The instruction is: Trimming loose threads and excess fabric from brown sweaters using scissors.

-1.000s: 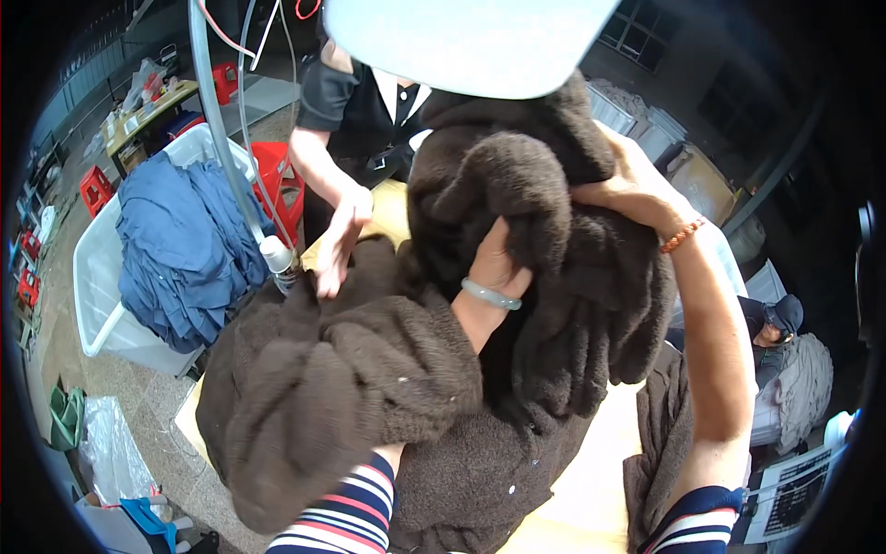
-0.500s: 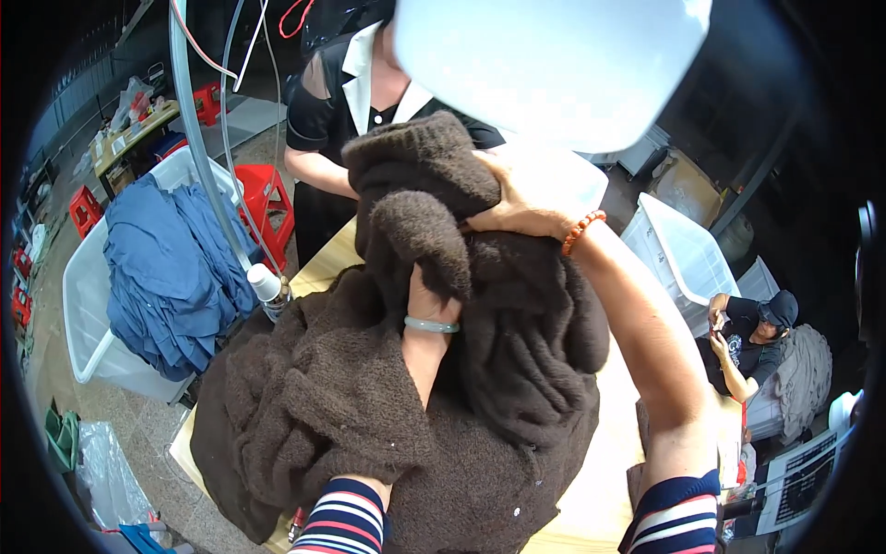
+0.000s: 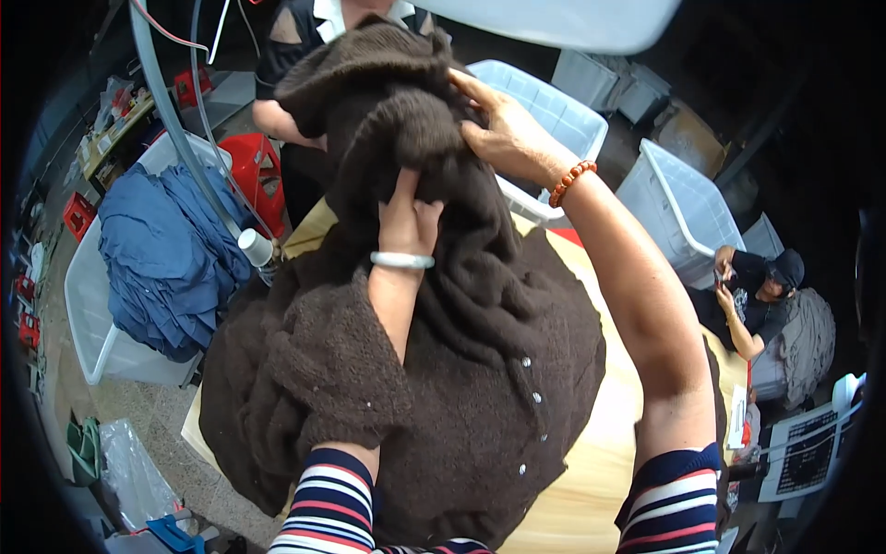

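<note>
A bulky dark brown knitted cardigan [image 3: 480, 443] with several small shiny buttons is spread over the table, its upper part lifted in a bunched heap. My left hand [image 3: 406, 222], with a pale bangle at the wrist, reaches up into the heap and grips a fold; its fingertips are hidden in the knit. A brown flap covers part of my left forearm. At the heap's right side, my right hand [image 3: 512, 138], with an orange bead bracelet, touches the knit with fingers stretched and thumb apart.
The pale wooden table [image 3: 604, 462] shows around the cardigan. A white bin [image 3: 85, 323] of blue cloth stands left, beside a red stool [image 3: 254, 171] and a spray can [image 3: 258, 251]. Across the table stands a person [image 3: 286, 69]; another sits right [image 3: 752, 295]. A white lamp [image 3: 563, 20] hangs overhead.
Both hands have moved up and away with the bunched knit, the left one also slightly left. My right fingers have straightened from around the fold. The row of buttons has come into sight.
</note>
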The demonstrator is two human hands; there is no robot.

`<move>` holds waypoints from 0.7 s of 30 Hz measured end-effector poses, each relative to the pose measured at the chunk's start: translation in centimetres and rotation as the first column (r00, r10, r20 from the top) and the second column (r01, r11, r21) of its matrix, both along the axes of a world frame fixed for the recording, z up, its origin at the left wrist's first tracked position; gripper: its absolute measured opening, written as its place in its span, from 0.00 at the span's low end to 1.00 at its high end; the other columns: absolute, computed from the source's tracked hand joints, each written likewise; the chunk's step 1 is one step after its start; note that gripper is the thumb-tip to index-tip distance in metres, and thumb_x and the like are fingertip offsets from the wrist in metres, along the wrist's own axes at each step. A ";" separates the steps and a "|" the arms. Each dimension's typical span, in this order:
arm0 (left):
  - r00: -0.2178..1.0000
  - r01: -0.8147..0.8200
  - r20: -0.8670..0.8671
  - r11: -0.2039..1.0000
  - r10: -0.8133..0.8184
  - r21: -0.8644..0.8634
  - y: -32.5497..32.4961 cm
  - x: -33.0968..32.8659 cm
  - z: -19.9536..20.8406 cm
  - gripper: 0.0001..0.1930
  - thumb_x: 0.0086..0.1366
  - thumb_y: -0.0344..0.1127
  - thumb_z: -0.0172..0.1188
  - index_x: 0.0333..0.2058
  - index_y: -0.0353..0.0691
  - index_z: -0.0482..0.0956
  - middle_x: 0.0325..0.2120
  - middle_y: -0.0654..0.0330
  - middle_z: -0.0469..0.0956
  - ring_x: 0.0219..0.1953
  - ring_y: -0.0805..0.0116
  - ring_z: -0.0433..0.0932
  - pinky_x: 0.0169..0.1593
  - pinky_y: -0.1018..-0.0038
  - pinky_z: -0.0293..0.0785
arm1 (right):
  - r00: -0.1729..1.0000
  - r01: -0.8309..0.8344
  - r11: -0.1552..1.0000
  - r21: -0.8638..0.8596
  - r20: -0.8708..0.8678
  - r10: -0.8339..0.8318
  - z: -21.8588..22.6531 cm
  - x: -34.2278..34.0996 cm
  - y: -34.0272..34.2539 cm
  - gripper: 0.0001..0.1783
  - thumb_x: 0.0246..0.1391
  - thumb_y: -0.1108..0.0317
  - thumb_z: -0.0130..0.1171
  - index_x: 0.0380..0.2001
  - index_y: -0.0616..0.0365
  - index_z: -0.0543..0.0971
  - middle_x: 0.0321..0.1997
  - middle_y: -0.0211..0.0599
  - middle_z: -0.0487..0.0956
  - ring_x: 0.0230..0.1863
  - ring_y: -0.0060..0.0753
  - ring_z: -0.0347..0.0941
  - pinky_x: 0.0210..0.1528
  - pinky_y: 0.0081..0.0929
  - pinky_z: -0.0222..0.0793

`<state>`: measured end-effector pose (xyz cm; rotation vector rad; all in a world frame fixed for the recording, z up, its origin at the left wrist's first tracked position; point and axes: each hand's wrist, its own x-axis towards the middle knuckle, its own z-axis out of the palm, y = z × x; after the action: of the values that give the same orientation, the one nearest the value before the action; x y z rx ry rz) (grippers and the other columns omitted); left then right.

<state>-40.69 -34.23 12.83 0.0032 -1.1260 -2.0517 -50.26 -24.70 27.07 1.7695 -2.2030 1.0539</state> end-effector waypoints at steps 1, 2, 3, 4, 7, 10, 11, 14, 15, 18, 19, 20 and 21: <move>0.995 0.095 -0.048 0.963 -0.086 0.250 -0.1 0.2 -0.4 0.34 0.60 0.38 0.66 0.61 0.37 0.60 0.60 0.51 0.64 0.63 0.52 0.61 0.65 0.55 0.56 | 1.000 0.008 0.999 0.053 0.023 -0.009 -0.1 0.6 0.7 0.35 0.52 0.72 0.51 0.65 0.58 0.59 0.63 0.52 0.68 0.64 0.45 0.64 0.66 0.34 0.59; 0.979 0.202 -0.123 0.852 -0.163 0.484 0.7 0.6 1.1 0.36 0.59 0.38 0.68 0.61 0.39 0.59 0.60 0.51 0.63 0.64 0.50 0.58 0.64 0.49 0.56 | 0.999 0.028 0.993 0.111 0.039 -0.032 0.0 1.4 1.8 0.36 0.53 0.72 0.52 0.66 0.57 0.58 0.63 0.51 0.68 0.64 0.45 0.64 0.66 0.35 0.59; 0.981 0.192 -0.095 0.832 -0.167 0.521 0.4 0.2 -0.2 0.36 0.59 0.39 0.68 0.61 0.41 0.58 0.59 0.51 0.63 0.64 0.47 0.56 0.61 0.43 0.57 | 0.998 0.053 0.991 0.127 0.038 -0.058 -0.7 1.7 3.1 0.36 0.53 0.70 0.54 0.67 0.56 0.58 0.64 0.51 0.67 0.65 0.44 0.64 0.66 0.35 0.59; 0.987 0.161 -0.058 0.838 -0.153 0.521 0.4 1.0 -0.3 0.34 0.60 0.38 0.67 0.60 0.40 0.58 0.56 0.52 0.64 0.62 0.49 0.59 0.61 0.45 0.60 | 0.996 0.072 0.988 0.137 0.039 -0.078 -1.4 2.0 4.4 0.37 0.54 0.68 0.56 0.67 0.54 0.57 0.64 0.51 0.67 0.65 0.43 0.63 0.66 0.36 0.59; 0.988 -0.111 0.134 0.951 0.075 0.290 -0.7 3.4 -1.6 0.30 0.60 0.38 0.66 0.58 0.39 0.64 0.50 0.55 0.70 0.52 0.57 0.69 0.57 0.54 0.66 | 0.978 0.098 0.973 0.207 0.160 -0.133 -3.4 4.1 10.6 0.39 0.55 0.61 0.60 0.67 0.53 0.57 0.64 0.52 0.67 0.66 0.45 0.62 0.67 0.37 0.57; 0.718 -0.515 0.277 0.755 0.639 -0.407 -7.1 6.5 -5.5 0.26 0.60 0.40 0.66 0.54 0.38 0.71 0.45 0.54 0.76 0.47 0.57 0.75 0.53 0.63 0.69 | 0.958 0.196 0.928 0.318 0.140 -0.250 -7.3 6.6 17.7 0.41 0.55 0.56 0.62 0.67 0.56 0.57 0.65 0.51 0.65 0.68 0.43 0.59 0.69 0.38 0.53; 0.516 -0.498 0.253 0.527 0.818 -0.689 -10.7 8.4 -7.7 0.28 0.59 0.45 0.65 0.54 0.37 0.70 0.46 0.50 0.76 0.48 0.52 0.75 0.54 0.62 0.69 | 0.928 0.205 0.913 0.354 0.227 -0.296 -8.6 7.5 19.3 0.42 0.54 0.56 0.63 0.67 0.58 0.57 0.65 0.52 0.65 0.67 0.44 0.60 0.69 0.38 0.52; 0.137 -0.044 0.300 0.309 0.944 -0.950 -12.2 12.2 -13.1 0.41 0.54 0.60 0.64 0.58 0.36 0.67 0.52 0.39 0.72 0.53 0.43 0.72 0.58 0.58 0.66 | 0.825 0.300 0.869 0.395 0.350 -0.444 -14.2 10.2 23.6 0.48 0.45 0.50 0.70 0.66 0.55 0.60 0.68 0.53 0.61 0.70 0.51 0.53 0.70 0.41 0.50; 0.177 0.074 0.478 0.473 0.860 -0.878 -11.6 13.2 -14.8 0.43 0.53 0.62 0.63 0.60 0.37 0.66 0.53 0.39 0.71 0.55 0.43 0.70 0.59 0.58 0.65 | 0.826 0.313 0.869 0.382 0.343 -0.448 -17.4 10.9 24.3 0.50 0.42 0.47 0.71 0.65 0.54 0.61 0.69 0.53 0.59 0.70 0.54 0.51 0.70 0.45 0.48; 0.211 0.301 0.728 0.665 0.653 -0.683 -9.0 15.1 -19.0 0.46 0.52 0.63 0.63 0.63 0.41 0.61 0.56 0.38 0.68 0.59 0.43 0.67 0.60 0.59 0.64 | 0.844 0.398 0.814 0.422 0.180 -0.506 -21.6 14.8 23.5 0.49 0.38 0.40 0.71 0.63 0.43 0.66 0.72 0.47 0.51 0.72 0.60 0.42 0.69 0.58 0.44; 0.173 0.356 0.749 0.669 0.639 -0.652 -7.6 14.7 -19.1 0.45 0.53 0.61 0.63 0.63 0.42 0.60 0.56 0.38 0.68 0.59 0.43 0.67 0.60 0.59 0.65 | 0.834 0.403 0.818 0.411 0.204 -0.513 -21.8 15.2 23.8 0.47 0.38 0.40 0.71 0.62 0.43 0.67 0.72 0.46 0.52 0.72 0.60 0.42 0.69 0.57 0.45; 0.138 0.414 0.769 0.669 0.624 -0.617 -5.8 14.1 -19.1 0.44 0.54 0.59 0.62 0.64 0.43 0.59 0.56 0.37 0.67 0.59 0.43 0.67 0.60 0.60 0.65 | 0.820 0.414 0.817 0.402 0.224 -0.526 -21.9 15.5 24.6 0.46 0.38 0.39 0.70 0.62 0.42 0.68 0.72 0.44 0.53 0.71 0.60 0.43 0.68 0.56 0.46; 0.199 0.430 0.792 0.674 0.578 -0.600 -4.8 13.7 -19.3 0.43 0.55 0.55 0.62 0.64 0.39 0.58 0.56 0.37 0.68 0.58 0.43 0.68 0.59 0.61 0.65 | 0.814 0.439 0.812 0.385 0.211 -0.540 -22.1 15.9 25.7 0.45 0.38 0.39 0.70 0.61 0.42 0.69 0.71 0.44 0.55 0.71 0.60 0.45 0.68 0.55 0.47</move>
<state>-27.03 -39.00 -6.49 1.1710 -2.6673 -1.0387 -34.38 0.97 5.02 1.0280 -2.9496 0.9327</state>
